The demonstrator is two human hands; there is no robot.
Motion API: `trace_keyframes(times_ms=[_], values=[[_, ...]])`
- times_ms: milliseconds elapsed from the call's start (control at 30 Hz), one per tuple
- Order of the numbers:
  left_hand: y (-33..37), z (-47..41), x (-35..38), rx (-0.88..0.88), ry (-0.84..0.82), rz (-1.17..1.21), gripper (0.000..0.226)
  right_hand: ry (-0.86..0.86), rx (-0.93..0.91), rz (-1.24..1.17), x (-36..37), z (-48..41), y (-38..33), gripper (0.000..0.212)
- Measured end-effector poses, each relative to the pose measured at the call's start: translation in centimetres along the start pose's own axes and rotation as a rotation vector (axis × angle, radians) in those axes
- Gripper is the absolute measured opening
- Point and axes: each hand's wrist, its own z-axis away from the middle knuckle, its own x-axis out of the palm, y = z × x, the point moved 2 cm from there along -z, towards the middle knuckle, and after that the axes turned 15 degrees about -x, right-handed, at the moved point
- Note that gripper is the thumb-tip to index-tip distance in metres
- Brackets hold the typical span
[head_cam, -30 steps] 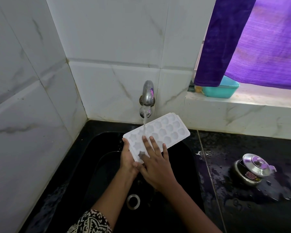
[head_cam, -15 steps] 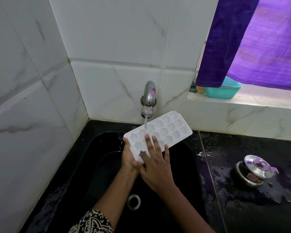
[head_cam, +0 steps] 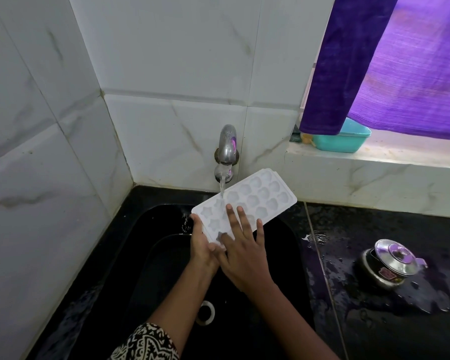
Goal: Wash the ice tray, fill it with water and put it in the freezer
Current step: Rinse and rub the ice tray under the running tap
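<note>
Left hand (head_cam: 202,245) grips the wet ice tray (head_cam: 260,196) beside the right hand (head_cam: 242,253), whose straight fingers (head_cam: 244,222) press it. This one-handed grip may slip.

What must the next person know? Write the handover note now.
Left hand grips the near end of the ice tray, held over the black sink.
Right hand lies on the tray's cups, fingers straight.
Tap is running onto the tray.
Done: washing under way.
Left: finish rinsing, fill the cups, carry it to the freezer, which is not in view.
</note>
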Motion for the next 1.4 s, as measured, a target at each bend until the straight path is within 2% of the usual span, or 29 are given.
trace_keyframes(times_ms=[233,367,500,567,667,833,967,1067,1133,1200,1300,1367,1400], values=[[0.3,-0.4,-1.0,0.046,0.047,-0.003,0.081,-0.045,-0.040,0.020,0.0,0.4,0.6,0.038],[0.5,-0.3,-1.0,0.017,0.026,-0.002,0.083,-0.066,-0.034,-0.015,0.0,0.0,-1.0,0.045],[0.6,0.0,-1.1,0.044,0.067,0.001,0.078,-0.153,-0.066,-0.074,-0.1,0.4,0.6,0.056],[0.1,0.1,-1.1,0.053,0.086,-0.016,0.079,-0.120,-0.043,-0.042,-0.1,0.3,0.5,0.062],[0.2,0.1,-1.5,0.014,0.080,0.005,0.084,-0.113,-0.015,-0.019,0.5,0.5,-1.0,0.047],[0.6,0.6,-1.7,0.058,0.069,-0.016,0.079,-0.166,-0.045,-0.061,0.3,1.0,0.0,0.054],[0.5,0.5,-1.6,0.044,0.054,0.002,0.080,-0.149,-0.026,-0.040,0.2,0.4,-1.3,0.050],[0.9,0.2,-2.2,0.009,0.069,-0.012,0.084,-0.188,-0.026,-0.145,0.4,1.1,-2.2,0.073],[0.4,0.3,-2.4,0.004,0.062,-0.020,0.081,-0.259,-0.012,-0.329,-0.2,1.0,-1.7,0.084],[-0.4,0.7,-2.3,0.027,0.075,-0.045,0.078,-0.311,0.080,-0.559,-0.9,0.7,-1.3,0.071],[-0.6,0.9,-3.7,0.026,0.055,-0.045,0.079,-0.091,0.397,-0.920,-1.7,0.1,-1.5,0.032],[-0.9,1.1,-5.0,0.030,0.047,-0.071,0.075,-0.083,0.344,-0.912,-1.6,-0.7,-2.7,0.026],[-1.3,1.5,-4.5,0.070,0.005,-0.088,0.068,-0.132,0.240,-0.892,-1.2,-1.0,-3.6,0.033]])
